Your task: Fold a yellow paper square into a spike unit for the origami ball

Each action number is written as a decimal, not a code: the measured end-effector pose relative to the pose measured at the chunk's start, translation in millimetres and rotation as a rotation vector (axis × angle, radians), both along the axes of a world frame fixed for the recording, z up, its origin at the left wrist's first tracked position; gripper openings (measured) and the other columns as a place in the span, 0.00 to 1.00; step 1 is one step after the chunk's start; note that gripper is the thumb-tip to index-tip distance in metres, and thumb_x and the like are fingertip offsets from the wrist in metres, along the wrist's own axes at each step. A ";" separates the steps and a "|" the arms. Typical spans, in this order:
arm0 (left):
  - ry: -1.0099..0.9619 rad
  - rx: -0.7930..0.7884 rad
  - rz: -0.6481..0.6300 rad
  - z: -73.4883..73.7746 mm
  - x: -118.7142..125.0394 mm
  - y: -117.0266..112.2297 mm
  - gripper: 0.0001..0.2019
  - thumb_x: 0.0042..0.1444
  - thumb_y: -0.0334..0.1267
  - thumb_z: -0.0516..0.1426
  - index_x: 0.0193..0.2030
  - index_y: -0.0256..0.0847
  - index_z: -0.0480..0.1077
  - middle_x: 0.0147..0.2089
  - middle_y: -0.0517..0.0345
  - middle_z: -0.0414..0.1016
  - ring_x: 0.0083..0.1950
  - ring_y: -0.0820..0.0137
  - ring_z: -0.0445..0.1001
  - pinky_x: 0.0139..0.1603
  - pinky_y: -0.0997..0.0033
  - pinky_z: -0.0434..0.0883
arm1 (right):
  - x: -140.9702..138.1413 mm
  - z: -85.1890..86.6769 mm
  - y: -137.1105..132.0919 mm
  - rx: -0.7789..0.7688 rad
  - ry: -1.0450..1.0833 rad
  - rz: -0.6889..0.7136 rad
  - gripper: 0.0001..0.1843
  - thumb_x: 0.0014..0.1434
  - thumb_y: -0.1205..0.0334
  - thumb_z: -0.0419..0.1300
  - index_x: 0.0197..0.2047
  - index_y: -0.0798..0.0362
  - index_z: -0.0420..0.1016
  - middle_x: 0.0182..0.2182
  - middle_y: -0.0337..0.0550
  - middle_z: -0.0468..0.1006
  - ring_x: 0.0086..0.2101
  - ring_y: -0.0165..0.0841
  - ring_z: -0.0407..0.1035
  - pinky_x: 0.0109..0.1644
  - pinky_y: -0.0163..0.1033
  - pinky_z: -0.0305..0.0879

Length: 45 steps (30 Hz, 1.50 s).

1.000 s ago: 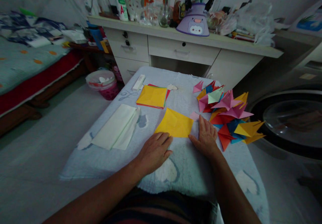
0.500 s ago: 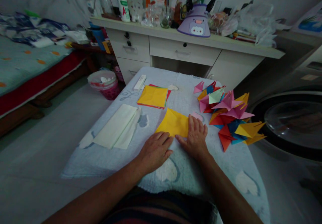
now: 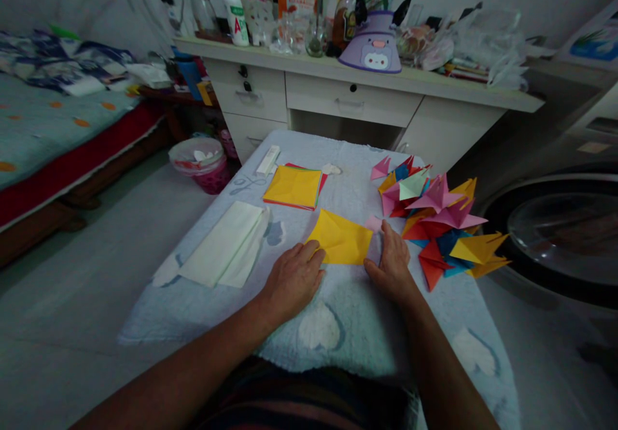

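Note:
A yellow sheet of origami paper (image 3: 342, 238) lies creased on the cloth-covered table between my hands. The fingers of my left hand (image 3: 297, 275) rest on its left edge, stretched out and fairly close together. Just off its right corner is my right hand (image 3: 393, 262), open, with the thumb apart from the fingers and nothing in it. Behind the sheet sits a stack of square coloured papers (image 3: 293, 185) with a yellow one on top. Folded paper cranes (image 3: 437, 211) in several colours are heaped to the right of my right hand.
A pale folded cloth or paper (image 3: 224, 243) lies at the table's left, with a small white box (image 3: 268, 160) behind it. The blue tablecloth (image 3: 376, 333) has heart patterns. Beyond stand a white desk (image 3: 352, 102), a pink bin (image 3: 200, 163) and a washing machine (image 3: 555, 237).
My right hand has slid right, off the yellow sheet. The sheet's front and right edges now show more, and my left hand has shifted slightly left.

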<state>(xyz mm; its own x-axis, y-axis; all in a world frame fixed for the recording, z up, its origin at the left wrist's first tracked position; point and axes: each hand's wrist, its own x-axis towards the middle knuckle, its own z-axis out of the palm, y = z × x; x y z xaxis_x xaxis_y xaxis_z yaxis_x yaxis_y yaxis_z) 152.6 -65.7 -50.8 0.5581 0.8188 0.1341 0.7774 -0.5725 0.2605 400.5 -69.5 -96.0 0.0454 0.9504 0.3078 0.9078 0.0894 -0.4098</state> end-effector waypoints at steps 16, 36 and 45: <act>-0.217 -0.207 -0.050 7.8 39.0 15.6 0.06 0.58 0.32 0.53 0.38 0.42 0.70 0.40 0.58 0.71 0.41 0.68 0.74 0.43 0.69 0.71 | -4.0 12.6 -1.6 -0.014 0.140 0.273 0.45 0.42 0.69 0.54 0.67 0.53 0.52 0.66 0.54 0.50 0.66 0.48 0.43 0.67 0.60 0.44; -0.564 -0.216 -0.241 5.1 -18.5 35.5 0.06 0.53 0.26 0.56 0.33 0.40 0.65 0.49 0.53 0.67 0.54 0.67 0.69 0.57 0.64 0.68 | -6.5 27.5 -11.0 0.334 -0.035 0.186 0.18 0.56 0.70 0.56 0.44 0.41 0.79 0.60 0.40 0.64 0.62 0.47 0.53 0.62 0.59 0.54; -0.209 0.136 -0.109 -17.2 -24.2 33.1 0.10 0.56 0.25 0.55 0.43 0.39 0.71 0.62 0.46 0.61 0.68 0.57 0.57 0.65 0.50 0.61 | -22.8 19.8 -10.5 0.204 -0.142 0.453 0.18 0.54 0.72 0.57 0.45 0.44 0.76 0.52 0.41 0.76 0.58 0.44 0.60 0.63 0.61 0.48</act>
<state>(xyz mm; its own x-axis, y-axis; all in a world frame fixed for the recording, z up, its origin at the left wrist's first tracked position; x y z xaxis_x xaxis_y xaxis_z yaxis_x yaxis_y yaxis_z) 128.4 -32.6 -68.0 0.5903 0.7224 0.3603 0.6468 -0.6903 0.3244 377.7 -80.0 -76.2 -0.4127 0.7850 0.4621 0.8049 0.5518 -0.2185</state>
